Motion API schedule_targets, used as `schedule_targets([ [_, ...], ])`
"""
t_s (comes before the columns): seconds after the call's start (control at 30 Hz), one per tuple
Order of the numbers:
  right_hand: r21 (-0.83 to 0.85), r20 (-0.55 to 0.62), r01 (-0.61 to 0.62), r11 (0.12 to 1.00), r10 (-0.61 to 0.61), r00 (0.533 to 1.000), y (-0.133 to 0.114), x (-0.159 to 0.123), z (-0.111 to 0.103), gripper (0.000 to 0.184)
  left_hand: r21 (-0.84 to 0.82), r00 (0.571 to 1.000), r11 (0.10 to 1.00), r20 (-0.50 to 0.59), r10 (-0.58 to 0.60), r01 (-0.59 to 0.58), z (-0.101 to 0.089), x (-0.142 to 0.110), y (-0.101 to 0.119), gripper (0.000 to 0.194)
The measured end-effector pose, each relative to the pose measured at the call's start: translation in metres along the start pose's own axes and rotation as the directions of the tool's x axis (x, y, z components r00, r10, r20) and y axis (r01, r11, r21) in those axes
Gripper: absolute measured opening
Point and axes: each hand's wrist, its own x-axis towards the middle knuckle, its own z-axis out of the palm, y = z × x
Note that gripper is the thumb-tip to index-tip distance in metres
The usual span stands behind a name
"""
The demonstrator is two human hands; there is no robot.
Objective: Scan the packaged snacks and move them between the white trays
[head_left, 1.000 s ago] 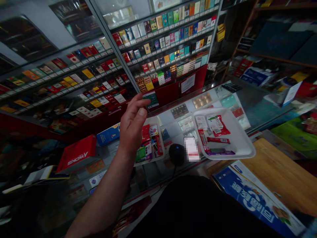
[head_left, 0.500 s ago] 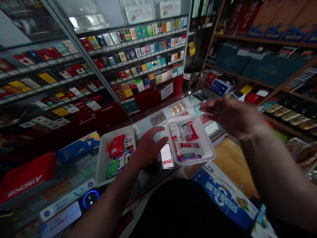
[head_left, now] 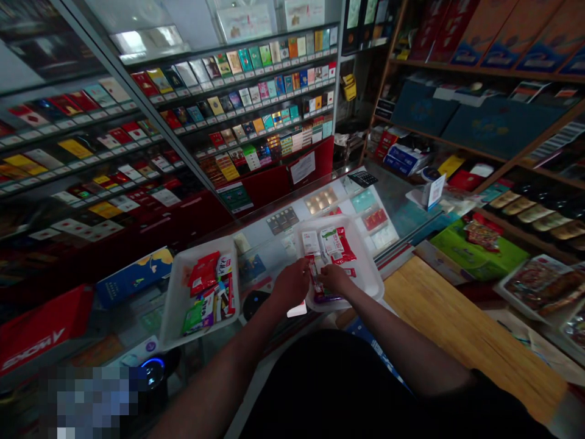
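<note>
My left hand [head_left: 292,283] is closed, its fingertips at the left side of the right-hand white tray [head_left: 372,281], pinching a narrow red snack packet [head_left: 313,269]. Over the same tray, my right hand [head_left: 336,279] is closed too, its fingertips on that packet's other side. My fingers hide part of it. Behind them in the tray lie a small white packet [head_left: 311,242] and red-and-white packets [head_left: 333,242]. A purple stick packet [head_left: 326,299] shows below my hands. Under my left wrist a bright phone [head_left: 297,309] is partly hidden.
Left of my hands, another white tray [head_left: 170,308] holds several colourful snack packets. A red box [head_left: 43,326] and a blue box [head_left: 133,277] lie beyond it. A calculator [head_left: 363,177] sits on the glass counter [head_left: 397,198]. To the right is a wooden board [head_left: 439,305].
My right hand has swung down and left from the air into the right-hand tray. My left hand has moved right to the tray and closed. The blue-and-white box is now mostly covered.
</note>
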Motion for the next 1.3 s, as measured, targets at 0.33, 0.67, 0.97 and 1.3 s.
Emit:
schedule_targets([
  [0.33,-0.082,0.04,-0.051,0.995,0.055,0.998,0.004,0.025,0.04,0.036,0.02,0.999,0.999,0.007,-0.037,0.037,0.009,-0.003,-0.009,0.037],
  [0.67,-0.069,-0.009,-0.013,0.998,0.012,1.0,0.003,0.017,0.023,0.029,-0.083,0.996,0.996,-0.078,-0.032,0.025,0.012,0.012,-0.02,0.036],
  [0.97,-0.136,-0.279,0.117,0.984,-0.151,0.948,0.002,-0.015,0.001,0.017,-0.644,0.966,0.722,0.127,-0.225,0.253,0.015,0.033,-0.01,0.049],
  [1.3,-0.248,-0.444,0.249,0.936,-0.338,0.83,0.01,-0.029,-0.012,0.017,-0.705,0.968,0.681,0.032,-0.248,0.198,0.025,0.039,-0.013,0.02],
])
